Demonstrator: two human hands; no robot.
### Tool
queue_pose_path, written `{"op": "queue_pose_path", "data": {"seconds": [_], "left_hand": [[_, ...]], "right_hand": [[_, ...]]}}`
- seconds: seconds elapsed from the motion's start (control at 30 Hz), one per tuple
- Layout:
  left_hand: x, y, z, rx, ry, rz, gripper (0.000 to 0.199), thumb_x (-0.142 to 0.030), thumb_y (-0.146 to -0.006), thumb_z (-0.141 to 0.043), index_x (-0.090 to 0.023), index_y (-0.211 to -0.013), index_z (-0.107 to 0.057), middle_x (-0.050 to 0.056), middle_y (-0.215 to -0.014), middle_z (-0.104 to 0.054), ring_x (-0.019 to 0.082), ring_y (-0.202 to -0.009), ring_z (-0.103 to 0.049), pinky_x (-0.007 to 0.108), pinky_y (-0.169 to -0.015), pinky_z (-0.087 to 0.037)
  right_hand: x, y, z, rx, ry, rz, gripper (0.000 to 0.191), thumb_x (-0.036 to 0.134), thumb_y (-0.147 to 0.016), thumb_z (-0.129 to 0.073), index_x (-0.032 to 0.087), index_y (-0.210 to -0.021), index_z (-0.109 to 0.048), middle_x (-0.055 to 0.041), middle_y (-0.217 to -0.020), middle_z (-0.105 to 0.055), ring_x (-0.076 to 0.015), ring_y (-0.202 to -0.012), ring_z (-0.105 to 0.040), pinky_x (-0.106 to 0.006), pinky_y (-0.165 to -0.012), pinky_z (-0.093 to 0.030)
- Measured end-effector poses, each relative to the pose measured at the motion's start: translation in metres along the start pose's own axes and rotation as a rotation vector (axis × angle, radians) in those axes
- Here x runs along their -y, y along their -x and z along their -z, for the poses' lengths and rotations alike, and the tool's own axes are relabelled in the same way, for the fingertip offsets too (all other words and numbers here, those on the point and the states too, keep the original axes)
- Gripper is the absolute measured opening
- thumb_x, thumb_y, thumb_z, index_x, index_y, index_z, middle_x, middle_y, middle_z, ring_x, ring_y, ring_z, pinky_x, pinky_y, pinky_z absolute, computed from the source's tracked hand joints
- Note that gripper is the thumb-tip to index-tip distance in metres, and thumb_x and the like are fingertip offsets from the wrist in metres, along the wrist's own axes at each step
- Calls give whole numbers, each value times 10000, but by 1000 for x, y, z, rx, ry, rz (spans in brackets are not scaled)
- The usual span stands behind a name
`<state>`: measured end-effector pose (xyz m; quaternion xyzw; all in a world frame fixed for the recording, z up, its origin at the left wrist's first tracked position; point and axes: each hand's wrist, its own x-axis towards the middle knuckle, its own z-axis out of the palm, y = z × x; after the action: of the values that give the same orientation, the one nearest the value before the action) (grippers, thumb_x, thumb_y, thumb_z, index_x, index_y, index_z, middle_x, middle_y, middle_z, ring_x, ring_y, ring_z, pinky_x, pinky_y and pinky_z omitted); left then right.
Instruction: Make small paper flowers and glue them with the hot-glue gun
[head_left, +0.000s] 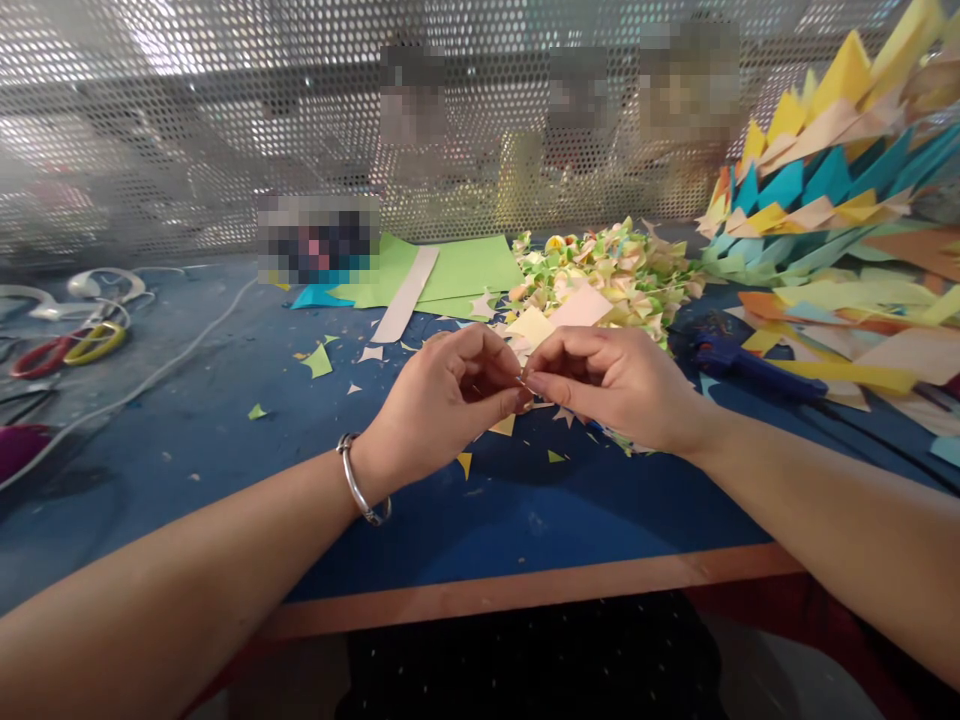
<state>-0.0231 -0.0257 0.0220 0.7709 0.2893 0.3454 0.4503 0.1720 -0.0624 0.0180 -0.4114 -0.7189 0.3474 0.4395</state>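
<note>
My left hand [450,395], with a silver bangle [360,485] at the wrist, is closed in a pinch over the middle of the table. Opposite it, my right hand [619,385] pinches too, and the fingertips of both nearly meet. Between them is a tiny piece of paper [525,378], mostly hidden by the fingers. Just behind the hands lie a cream paper square [531,326] and a pinkish one [581,306]. Beyond them rises a heap of small cut and folded paper bits [611,265]. Small scraps lie under and around the hands.
Green sheets [472,265] and a pale paper strip [406,295] lie at the back. A blue glue gun [750,365] sits right, near paper strips [840,375] and a layered paper construction [832,175]. Scissors [71,350] and a white cable [161,372] are left. Perforated metal [202,160] stands behind.
</note>
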Motion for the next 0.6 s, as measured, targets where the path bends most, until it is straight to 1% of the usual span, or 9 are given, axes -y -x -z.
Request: {"op": "queue_pose_path", "data": {"seconds": [0.17,0.37,0.5,0.6], "left_hand": [[0,0,0,12,-30,-16,152,-203,-788,-706,-175,-848,-569,14,-772,-689,127,-688,-683,233,-639,-562],[-2,2,3,22,-141,-33,116,-206,-806,-672,-181,-869,-577,12,-766,-687,131,-681,-681,244,-629,-550],[-3,3,4,38,-183,-54,98,-204,-825,-654,-184,-874,-571,2,-742,-678,115,-645,-661,233,-600,-532],[-3,3,4,48,-188,-66,104,-190,-816,-654,-180,-869,-566,-4,-739,-671,114,-641,-663,236,-607,-539]], "right_hand": [[-2,-2,0,12,-52,-20,126,263,-874,-694,153,-821,-659,27,-647,-591,-58,-520,-478,-201,-464,-366],[-6,-3,-1,16,-101,-51,144,264,-838,-748,153,-822,-656,40,-634,-581,-53,-506,-475,-196,-446,-366],[-6,-4,-2,15,-104,-65,160,279,-853,-733,146,-825,-648,38,-637,-590,-53,-493,-484,-199,-439,-374],[-6,-5,-2,9,-83,-47,162,279,-860,-719,145,-815,-641,40,-636,-581,-51,-495,-483,-198,-442,-374]]}}
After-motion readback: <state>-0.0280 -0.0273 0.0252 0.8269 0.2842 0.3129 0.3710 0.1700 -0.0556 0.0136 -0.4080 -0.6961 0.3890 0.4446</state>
